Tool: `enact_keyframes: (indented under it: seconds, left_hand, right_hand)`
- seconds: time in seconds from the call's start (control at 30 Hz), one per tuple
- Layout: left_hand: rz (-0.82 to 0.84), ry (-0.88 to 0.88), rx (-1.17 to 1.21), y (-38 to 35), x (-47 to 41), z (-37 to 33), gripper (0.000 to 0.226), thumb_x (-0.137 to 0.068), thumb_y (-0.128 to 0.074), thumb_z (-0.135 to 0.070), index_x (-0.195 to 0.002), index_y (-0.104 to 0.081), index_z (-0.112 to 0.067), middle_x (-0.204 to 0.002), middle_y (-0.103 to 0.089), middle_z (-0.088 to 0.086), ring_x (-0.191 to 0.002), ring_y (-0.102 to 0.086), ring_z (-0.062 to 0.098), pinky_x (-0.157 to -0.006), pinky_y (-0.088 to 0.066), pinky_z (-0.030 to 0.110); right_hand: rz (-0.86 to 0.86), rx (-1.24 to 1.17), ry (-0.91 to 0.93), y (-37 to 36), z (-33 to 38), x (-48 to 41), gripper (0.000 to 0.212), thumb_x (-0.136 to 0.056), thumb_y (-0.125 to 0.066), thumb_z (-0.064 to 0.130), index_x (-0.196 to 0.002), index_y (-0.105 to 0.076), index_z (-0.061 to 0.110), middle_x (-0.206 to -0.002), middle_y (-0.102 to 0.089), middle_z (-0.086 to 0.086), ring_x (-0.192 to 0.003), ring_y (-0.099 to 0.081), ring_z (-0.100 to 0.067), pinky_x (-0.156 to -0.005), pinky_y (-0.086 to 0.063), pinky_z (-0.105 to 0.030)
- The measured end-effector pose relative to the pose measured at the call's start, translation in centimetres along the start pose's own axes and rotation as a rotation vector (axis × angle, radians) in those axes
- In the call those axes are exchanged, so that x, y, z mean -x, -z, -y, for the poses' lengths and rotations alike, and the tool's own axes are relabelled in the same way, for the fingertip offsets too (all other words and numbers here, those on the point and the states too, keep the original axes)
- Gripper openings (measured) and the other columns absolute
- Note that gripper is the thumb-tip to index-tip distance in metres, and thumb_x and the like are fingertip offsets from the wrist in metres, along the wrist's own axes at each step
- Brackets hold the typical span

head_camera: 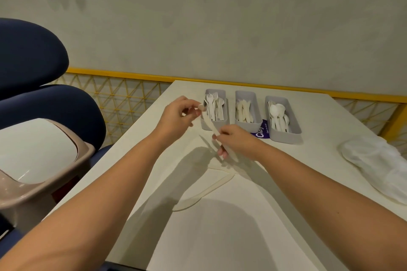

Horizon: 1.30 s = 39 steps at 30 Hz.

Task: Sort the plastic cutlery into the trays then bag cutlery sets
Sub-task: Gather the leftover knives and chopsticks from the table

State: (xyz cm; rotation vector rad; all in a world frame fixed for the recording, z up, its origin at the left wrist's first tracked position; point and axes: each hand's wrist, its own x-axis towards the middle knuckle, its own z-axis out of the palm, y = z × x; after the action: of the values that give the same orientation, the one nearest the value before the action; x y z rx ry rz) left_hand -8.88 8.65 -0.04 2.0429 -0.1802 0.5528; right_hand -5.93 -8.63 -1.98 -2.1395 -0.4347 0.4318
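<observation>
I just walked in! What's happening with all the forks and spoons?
A person holds one long white cutlery piece, the left hand pinching its far end, the right hand its near end. Three trays behind hold forks, knives and spoons. A loose piece lies on the table, with bags piled at the right.

three trays [245,108] behind hands [176,116]

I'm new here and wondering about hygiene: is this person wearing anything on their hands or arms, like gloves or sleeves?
No. Both the left hand and right hand are bare, with no gloves, rings or watch in view. The left forearm and right forearm are also uncovered as far as the picture reaches; no sleeve shows.
</observation>
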Motion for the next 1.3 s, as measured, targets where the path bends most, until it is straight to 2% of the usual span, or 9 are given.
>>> enact_keyframes:
  seconds: [0.13,0.3,0.4,0.57,0.7,0.87,1.1,1.2,1.3]
  left_hand:
    - [-0.064,-0.231,-0.071,-1.6,1.3,-0.6,0.020,-0.086,-0.059,0.002,-0.095,-0.073,-0.007,-0.079,-0.052,-0.012,-0.072,-0.055,-0.001,-0.066,-0.045,0.013]
    - [-0.106,-0.488,-0.258,-3.4,2.9,0.3,0.023,-0.080,-0.058,0.003,-0.091,-0.075,-0.007,-0.079,-0.059,0.006,-0.076,-0.052,0.005,-0.071,-0.036,0.000]
    - [-0.085,-0.601,-0.319,-4.1,3.4,0.8,0.019,-0.082,-0.057,-0.003,-0.087,-0.076,-0.005,-0.081,-0.065,0.012,-0.085,-0.055,0.012,-0.079,-0.037,-0.001]
    - [-0.019,-0.611,-0.351,-4.4,3.6,1.3,0.023,-0.084,-0.052,-0.006,-0.087,-0.075,-0.006,-0.086,-0.064,0.010,-0.081,-0.054,0.011,-0.073,-0.046,0.013]
    - [0.059,-0.317,-0.330,-4.4,4.2,1.5,0.019,-0.083,-0.055,0.003,-0.097,-0.060,-0.009,-0.095,-0.046,-0.005,-0.077,-0.051,0.012,-0.065,-0.039,0.015]
    - [0.507,0.008,-0.684,-4.9,4.1,3.3,0.036,-0.085,-0.063,-0.031,-0.118,-0.059,-0.017,-0.112,-0.048,0.000,-0.106,-0.047,0.022,-0.091,-0.042,0.031]
    - [0.645,0.207,-0.622,-4.4,3.3,2.6,0.019,-0.087,-0.061,-0.018,-0.102,-0.066,-0.006,-0.092,-0.058,-0.003,-0.082,-0.048,0.010,-0.063,-0.035,0.015]
    - [0.683,0.264,-0.627,-4.3,3.1,2.7,0.018,-0.090,-0.059,-0.020,-0.101,-0.063,-0.007,-0.095,-0.063,0.005,-0.081,-0.049,0.014,-0.056,-0.034,0.016]
    - [0.686,0.265,-0.643,-4.0,3.3,2.5,0.013,-0.092,-0.055,-0.017,-0.097,-0.061,-0.007,-0.081,-0.054,-0.004,-0.082,-0.048,0.016,-0.057,-0.033,0.019]
  right_hand:
    - [0.001,-0.690,-0.091,0.4,1.2,0.3,0.011,-0.098,-0.039,0.005,-0.097,-0.049,0.002,-0.071,-0.047,-0.009,-0.053,-0.047,-0.015,-0.043,-0.039,-0.022]
    - [-0.048,-0.999,-0.091,0.2,1.8,0.4,0.024,-0.101,-0.038,0.021,-0.091,-0.051,0.004,-0.070,-0.047,-0.006,-0.056,-0.041,-0.014,-0.051,-0.032,-0.024]
    - [-0.012,-0.888,-0.065,0.1,1.7,0.5,0.028,-0.099,-0.044,0.028,-0.100,-0.059,0.004,-0.078,-0.053,-0.005,-0.062,-0.046,-0.012,-0.055,-0.036,-0.023]
    - [-0.025,-0.742,-0.040,0.3,1.3,0.9,0.027,-0.101,-0.040,0.020,-0.086,-0.059,0.007,-0.078,-0.054,-0.004,-0.069,-0.047,-0.013,-0.066,-0.038,-0.026]
    - [-0.113,-0.691,-0.099,0.6,0.8,1.1,0.026,-0.101,-0.039,0.021,-0.082,-0.052,0.009,-0.069,-0.050,-0.005,-0.060,-0.049,-0.016,-0.061,-0.043,-0.028]
    - [-0.119,-0.500,-0.131,1.2,-0.5,1.8,0.012,-0.099,-0.042,0.017,-0.094,-0.050,0.010,-0.062,-0.036,0.000,-0.048,-0.030,-0.010,-0.044,-0.029,-0.022]
    - [-0.027,-0.035,-0.045,1.3,-1.3,3.2,0.026,-0.091,-0.059,0.029,-0.071,-0.063,0.013,-0.057,-0.046,0.003,-0.046,-0.030,-0.010,-0.044,-0.028,-0.021]
    - [0.128,0.061,0.072,1.0,-1.7,3.6,0.007,-0.084,-0.067,0.016,-0.080,-0.072,0.018,-0.051,-0.047,0.012,-0.044,-0.030,-0.007,-0.042,-0.026,-0.018]
    - [0.226,0.192,0.141,0.1,-2.2,3.8,0.017,-0.076,-0.075,0.012,-0.092,-0.074,0.019,-0.061,-0.047,0.009,-0.055,-0.042,-0.008,-0.054,-0.035,-0.017]
